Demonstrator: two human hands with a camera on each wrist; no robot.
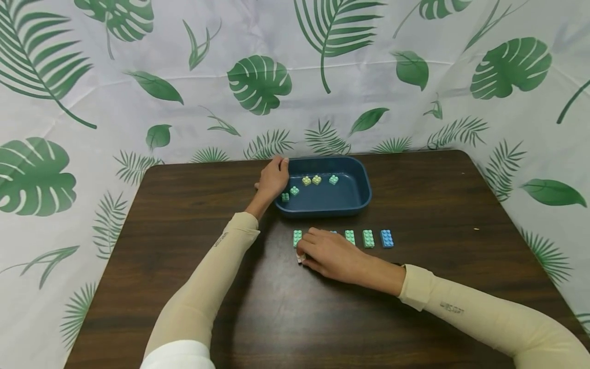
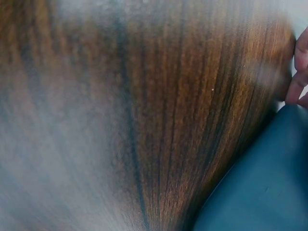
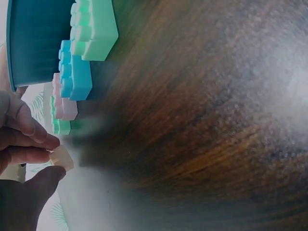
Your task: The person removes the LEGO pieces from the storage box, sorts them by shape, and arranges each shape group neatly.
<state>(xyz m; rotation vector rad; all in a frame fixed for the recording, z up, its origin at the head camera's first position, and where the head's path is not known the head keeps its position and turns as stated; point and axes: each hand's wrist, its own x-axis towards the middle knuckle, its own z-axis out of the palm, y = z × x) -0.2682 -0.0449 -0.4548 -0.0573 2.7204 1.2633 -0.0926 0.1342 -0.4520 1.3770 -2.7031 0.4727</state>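
Note:
My right hand pinches a small whitish toy building brick between thumb and fingers, close above the dark table. It is just in front of a row of longer bricks, near the left-end green brick. My left hand grips the left rim of a dark blue tray; in the left wrist view only some fingertips show by the tray's corner. Inside the tray lie small bricks, among them a yellow brick and a green brick.
Behind my right hand the row holds a blue brick, a pale pink brick, further green bricks and a blue brick at the right end. A leaf-print cloth hangs behind the wooden table.

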